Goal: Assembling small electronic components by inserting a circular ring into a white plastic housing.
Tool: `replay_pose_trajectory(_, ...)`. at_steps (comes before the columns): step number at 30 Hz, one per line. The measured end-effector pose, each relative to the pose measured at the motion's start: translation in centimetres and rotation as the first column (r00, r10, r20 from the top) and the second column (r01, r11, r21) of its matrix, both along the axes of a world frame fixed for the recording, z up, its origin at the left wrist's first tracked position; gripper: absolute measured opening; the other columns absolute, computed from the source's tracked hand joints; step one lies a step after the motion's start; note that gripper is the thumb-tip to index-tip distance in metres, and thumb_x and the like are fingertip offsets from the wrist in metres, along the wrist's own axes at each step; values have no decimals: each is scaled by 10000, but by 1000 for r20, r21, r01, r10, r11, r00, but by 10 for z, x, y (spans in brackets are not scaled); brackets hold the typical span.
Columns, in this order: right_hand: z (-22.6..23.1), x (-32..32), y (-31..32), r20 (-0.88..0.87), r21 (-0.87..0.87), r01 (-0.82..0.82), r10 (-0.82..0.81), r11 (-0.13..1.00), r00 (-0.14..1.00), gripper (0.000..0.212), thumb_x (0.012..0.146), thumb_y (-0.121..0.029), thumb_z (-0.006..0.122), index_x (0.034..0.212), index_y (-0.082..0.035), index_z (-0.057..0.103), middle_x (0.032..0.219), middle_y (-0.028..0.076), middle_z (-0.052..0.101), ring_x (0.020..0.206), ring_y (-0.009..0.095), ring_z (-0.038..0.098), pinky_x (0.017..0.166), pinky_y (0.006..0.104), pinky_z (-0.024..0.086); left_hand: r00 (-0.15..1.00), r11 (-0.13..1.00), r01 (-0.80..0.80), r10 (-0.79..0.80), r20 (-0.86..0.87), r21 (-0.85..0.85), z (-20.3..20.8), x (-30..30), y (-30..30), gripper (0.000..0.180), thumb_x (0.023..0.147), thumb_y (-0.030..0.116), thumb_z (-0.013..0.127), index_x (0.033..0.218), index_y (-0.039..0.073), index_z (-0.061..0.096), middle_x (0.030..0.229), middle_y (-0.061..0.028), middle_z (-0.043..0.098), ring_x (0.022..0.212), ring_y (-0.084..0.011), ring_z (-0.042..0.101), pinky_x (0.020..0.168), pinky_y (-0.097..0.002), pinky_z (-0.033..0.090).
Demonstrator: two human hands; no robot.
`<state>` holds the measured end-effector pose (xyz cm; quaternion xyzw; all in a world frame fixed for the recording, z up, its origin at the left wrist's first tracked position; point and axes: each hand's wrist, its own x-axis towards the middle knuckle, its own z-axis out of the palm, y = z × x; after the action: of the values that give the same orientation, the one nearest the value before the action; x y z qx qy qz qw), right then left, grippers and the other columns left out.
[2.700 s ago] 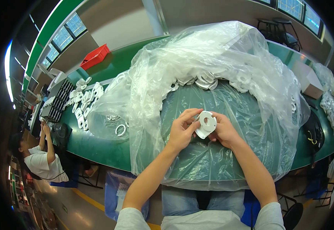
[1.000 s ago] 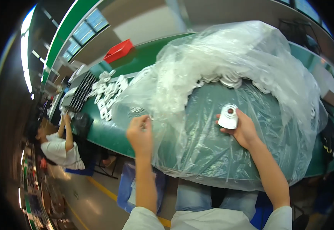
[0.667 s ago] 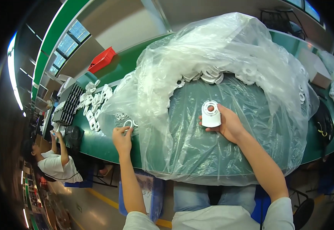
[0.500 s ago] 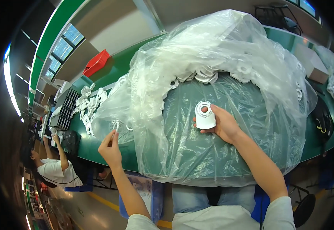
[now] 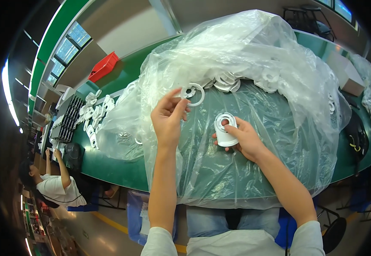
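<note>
Between the fingertips of my left hand is a thin white plastic ring, raised above the table at the edge of the plastic bag. My right hand holds a white plastic housing with a round collar and a hole at its top end. The thumb lies across its face and the fingers are behind it. The two parts are apart. Beyond my hands, several similar white housings spill from the mouth of a large clear plastic bag, whose front sheet covers the green table.
To the left are a heap of white parts and a stack of black trays. A red bin stands at the far left, a cardboard box at the right. A co-worker sits left; a blue bin is below the table edge.
My left hand has come right and up from beside the bag, with the ring in its fingers. My right thumb has moved onto the housing's face; the housing has barely shifted.
</note>
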<state>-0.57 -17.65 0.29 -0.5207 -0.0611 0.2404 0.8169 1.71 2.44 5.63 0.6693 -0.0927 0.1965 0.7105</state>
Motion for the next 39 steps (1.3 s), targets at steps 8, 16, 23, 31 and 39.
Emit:
replay_pose_trajectory(8, -4, 4, 1, -99, 102, 38, -28, 994, 995, 411, 994, -324, 313, 1218, -11, 455, 1033, 195, 623, 867, 277, 647, 627, 328, 533, 954, 974, 102, -154, -259, -202, -42, -2, -22, 153, 838, 73, 652, 938, -43, 662, 794, -68, 654, 702, -112, 604, 587, -230, 490)
replay_pose_trajectory(16, -3, 5, 1, -79, 130, 16, -6, 991, 997, 477, 995, -363, 268, 1244, -5, 461, 1072, 177, 613, 882, 271, 640, 652, 336, 539, 938, 991, 121, -136, -319, -65, -42, -9, -31, 164, 816, 70, 673, 927, -52, 685, 767, -70, 661, 641, -101, 588, 569, -219, 470)
replay_pose_trajectory(23, -3, 4, 1, -91, 163, 21, -6, 986, 996, 359, 993, -275, 362, 1215, -11, 460, 1027, 159, 623, 833, 248, 653, 613, 328, 560, 939, 993, 114, -94, -331, 40, -45, -11, -32, 169, 798, 78, 685, 924, -36, 695, 763, -65, 673, 645, -83, 594, 581, -210, 480)
replay_pose_trajectory(31, -3, 1, 3, 64, 40, 11, -13, 999, 998, 325, 931, -65, 467, 1241, 19, 417, 1041, 166, 621, 871, 244, 660, 612, 289, 552, 975, 980, 82, -42, -218, 180, -45, -13, -35, 143, 805, 49, 667, 920, -31, 696, 818, -60, 657, 661, -99, 611, 591, -208, 479)
replay_pose_trajectory(39, 1, 0, 2, 111, 17, -19, 17, 1000, 994, 368, 909, -28, 458, 1266, 22, 382, 1026, 178, 628, 823, 247, 674, 530, 269, 535, 988, 969, 86, -53, -142, 232, -42, -12, -34, 133, 797, 19, 655, 917, -20, 696, 866, -64, 636, 686, -101, 611, 584, -211, 478)
